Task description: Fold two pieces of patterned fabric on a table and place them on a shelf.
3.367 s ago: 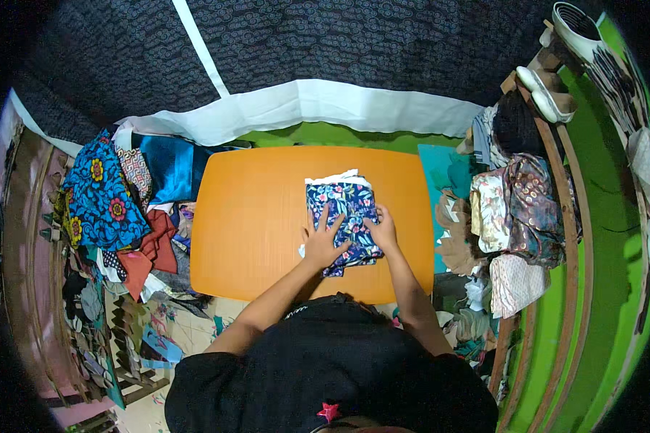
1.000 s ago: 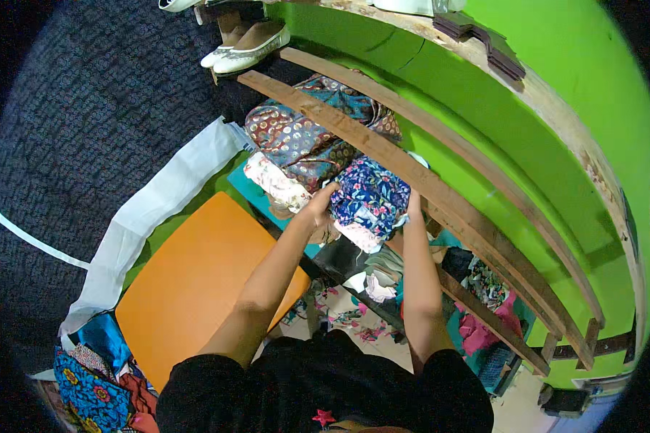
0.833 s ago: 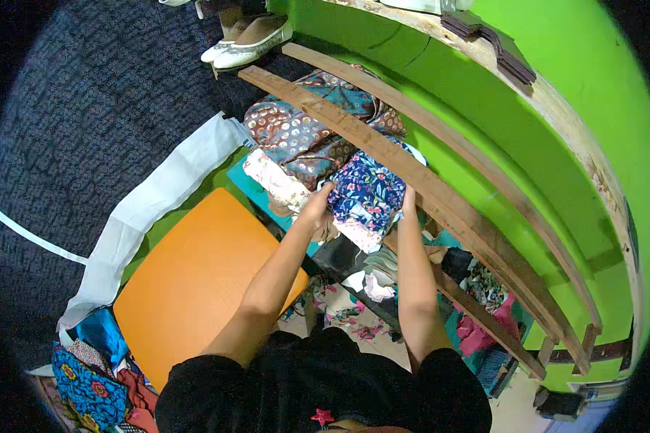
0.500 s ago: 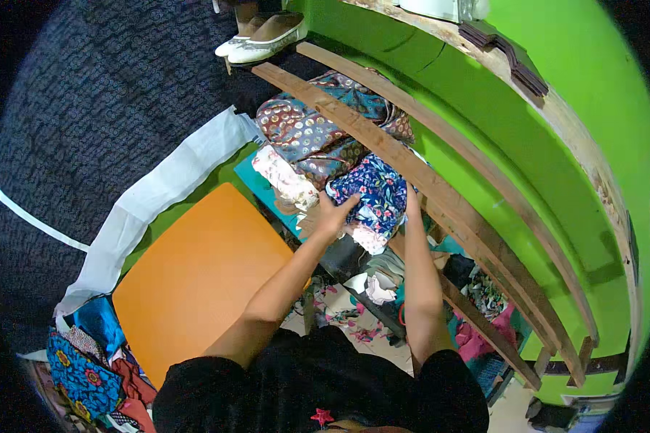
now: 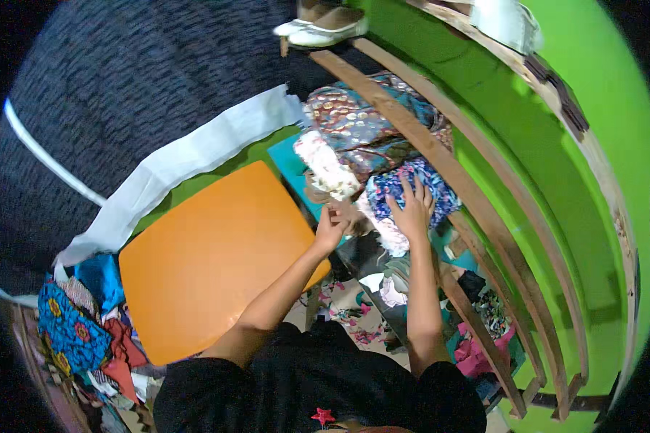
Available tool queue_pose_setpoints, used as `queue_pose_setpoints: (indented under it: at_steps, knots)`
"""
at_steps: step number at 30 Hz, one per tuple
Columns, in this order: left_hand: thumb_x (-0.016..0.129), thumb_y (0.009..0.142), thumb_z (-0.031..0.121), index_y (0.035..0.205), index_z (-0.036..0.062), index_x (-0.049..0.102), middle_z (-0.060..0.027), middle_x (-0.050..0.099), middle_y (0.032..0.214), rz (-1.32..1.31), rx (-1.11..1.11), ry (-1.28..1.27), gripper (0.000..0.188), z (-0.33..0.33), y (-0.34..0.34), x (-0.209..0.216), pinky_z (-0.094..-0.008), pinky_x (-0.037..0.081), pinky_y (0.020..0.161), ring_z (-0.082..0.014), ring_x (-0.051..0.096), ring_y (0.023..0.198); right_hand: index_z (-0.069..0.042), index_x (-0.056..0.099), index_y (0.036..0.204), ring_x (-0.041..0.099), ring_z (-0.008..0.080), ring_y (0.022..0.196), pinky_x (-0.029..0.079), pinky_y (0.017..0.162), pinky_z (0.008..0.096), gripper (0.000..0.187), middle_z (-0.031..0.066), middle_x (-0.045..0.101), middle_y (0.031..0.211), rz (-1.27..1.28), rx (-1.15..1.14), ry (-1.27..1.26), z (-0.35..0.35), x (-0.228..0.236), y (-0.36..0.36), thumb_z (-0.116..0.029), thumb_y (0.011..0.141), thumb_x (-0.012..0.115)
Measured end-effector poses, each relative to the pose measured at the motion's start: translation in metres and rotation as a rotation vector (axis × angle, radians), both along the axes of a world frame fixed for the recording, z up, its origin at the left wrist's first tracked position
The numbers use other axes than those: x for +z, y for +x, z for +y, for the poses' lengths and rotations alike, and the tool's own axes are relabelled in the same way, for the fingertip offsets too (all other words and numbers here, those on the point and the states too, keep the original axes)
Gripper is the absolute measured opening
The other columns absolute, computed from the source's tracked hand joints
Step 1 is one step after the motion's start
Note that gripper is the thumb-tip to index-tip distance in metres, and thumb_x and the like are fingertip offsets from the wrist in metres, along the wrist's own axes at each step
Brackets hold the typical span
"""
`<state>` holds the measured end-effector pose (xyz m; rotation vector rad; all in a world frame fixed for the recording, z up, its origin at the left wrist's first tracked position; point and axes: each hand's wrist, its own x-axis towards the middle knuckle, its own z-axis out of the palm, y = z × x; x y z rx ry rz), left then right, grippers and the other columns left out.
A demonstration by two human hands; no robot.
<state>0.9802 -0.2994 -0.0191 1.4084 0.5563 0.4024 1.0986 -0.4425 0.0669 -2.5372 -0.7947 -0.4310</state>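
Note:
My right hand lies with spread fingers on a bundled navy floral cloth. White fabric pokes out along the bundle's near left side. Just left of it my left hand has its fingers curled together beside tan scraps; whether it pinches one of them is too blurred to make out. Beyond my hands sit a white printed cloth and a large brown and teal patterned cloth bundle. The cloths rest on a teal surface.
An orange board stands at my left, with a pile of colourful cloths past it. Wooden rails curve along the right before a green wall. White shoes stand at the back. Fabric scraps litter the floor.
My left hand has let go of the navy floral cloth and moved to its left. My right hand has shifted from the cloth's right edge onto its top. The view has swung left.

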Motion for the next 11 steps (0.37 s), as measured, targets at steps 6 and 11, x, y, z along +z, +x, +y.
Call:
queue_pose_setpoints:
  at_steps: [6,11]
  knots:
    - [0.051,0.08,0.018,0.105,0.0041,0.041,-0.0035,0.05,0.09,0.088,0.003,-0.092,0.03,0.043,-0.12,-0.008,-0.0265,0.042,0.066,-0.0125,0.051,0.076,-0.024,0.038,0.122,0.014,0.0379,0.122,0.002,0.089,0.0644,0.057,0.0098,0.026,0.132,-0.045,-0.187,-0.185,0.021,0.005,-0.036,-0.029,0.069,0.06]
    - [0.051,0.081,0.023,0.105,0.0055,0.043,-0.0027,0.051,0.09,0.072,0.231,-0.148,0.031,0.075,-0.228,-0.026,-0.0266,0.043,0.066,-0.0108,0.051,0.075,-0.019,0.04,0.121,0.007,0.0386,0.123,0.0,0.088,0.0662,0.058,0.0115,0.014,0.136,-0.016,0.155,-0.046,0.073,-0.034,-0.129,-0.03,0.067,0.06]
